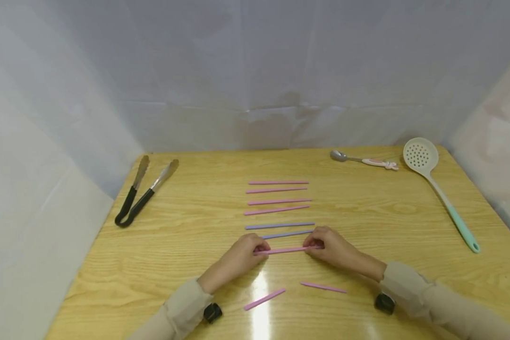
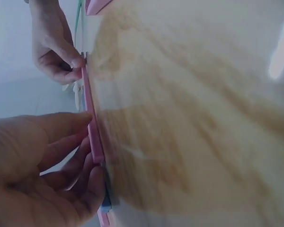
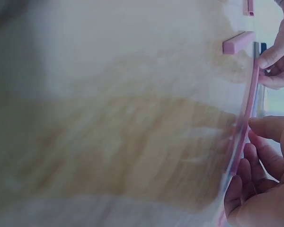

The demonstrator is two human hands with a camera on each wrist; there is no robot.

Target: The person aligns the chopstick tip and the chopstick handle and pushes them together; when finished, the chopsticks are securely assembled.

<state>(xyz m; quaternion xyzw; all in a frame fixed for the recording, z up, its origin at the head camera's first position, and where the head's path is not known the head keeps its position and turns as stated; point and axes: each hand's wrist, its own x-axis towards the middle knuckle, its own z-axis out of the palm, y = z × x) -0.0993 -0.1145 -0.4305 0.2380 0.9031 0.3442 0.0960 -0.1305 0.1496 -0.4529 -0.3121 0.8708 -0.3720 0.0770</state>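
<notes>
A pink chopstick [image 1: 286,250] lies crosswise between both hands, low over the table. My left hand [image 1: 241,257] pinches its left end between thumb and fingers, and my right hand [image 1: 335,248] pinches its right end. Just beyond it lie two bluish-purple chopsticks [image 1: 280,225], the nearer one partly hidden by the hands. Farther back, several pink chopsticks [image 1: 278,182] are laid out roughly parallel. Nearer the front, one pink chopstick [image 1: 265,299] slants up to the right and another pink chopstick [image 1: 324,287] slants down to the right. In the left wrist view the left fingers [image 2: 68,125] hold the stick's squared end.
Black-handled metal tongs [image 1: 140,198] lie spread at the left of the wooden table [image 1: 204,189]. At the back right are a small spoon [image 1: 361,160] with a rabbit-shaped handle end and a skimmer [image 1: 420,155] with a mint-green handle. White sheeting [image 1: 195,123] rises behind the table.
</notes>
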